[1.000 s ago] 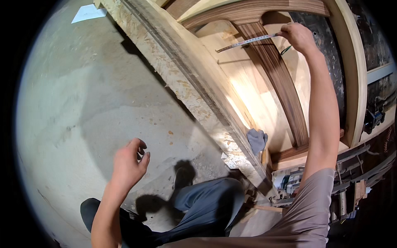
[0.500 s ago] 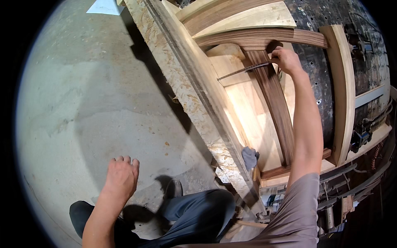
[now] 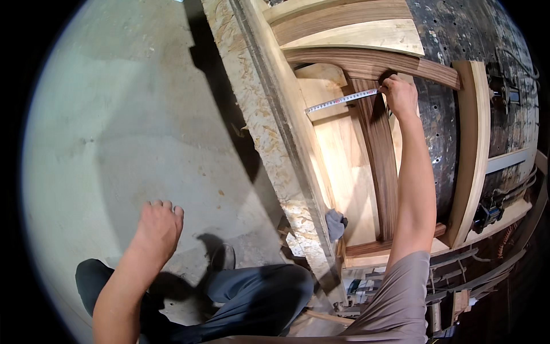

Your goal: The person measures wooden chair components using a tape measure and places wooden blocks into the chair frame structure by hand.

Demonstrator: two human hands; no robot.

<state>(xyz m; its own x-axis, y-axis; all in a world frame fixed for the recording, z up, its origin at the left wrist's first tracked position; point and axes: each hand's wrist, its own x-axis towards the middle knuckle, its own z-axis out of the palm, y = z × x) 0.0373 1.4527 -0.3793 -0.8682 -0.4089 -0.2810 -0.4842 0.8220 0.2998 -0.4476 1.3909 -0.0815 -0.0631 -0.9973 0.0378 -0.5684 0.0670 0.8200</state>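
Observation:
My right hand (image 3: 400, 96) is closed around a tape measure, its dark case mostly covered by my fingers. The white marked blade (image 3: 344, 100) reaches left from the hand to a pale wooden edge (image 3: 312, 123). It crosses above a dark striped wooden upright (image 3: 375, 155), just below where that meets a curved dark rail (image 3: 349, 55). Over the floor at lower left hangs my left hand (image 3: 157, 229), back upward, fingers curled in; no object shows in it and the palm is hidden.
A rough board edge (image 3: 275, 149) runs diagonally along the work. Beyond the frame is a dark perforated bench top (image 3: 438, 120) with a pale wooden bar (image 3: 470, 149) and clamps (image 3: 487, 215). A grey cloth (image 3: 334, 224) lies near the lower corner. Concrete floor (image 3: 143, 143) is at left.
The view has shifted slightly, the bench appearing lower. The tape's blade has turned, so its white marked face shows instead of a dark one. My right hand still grips the tape measure.

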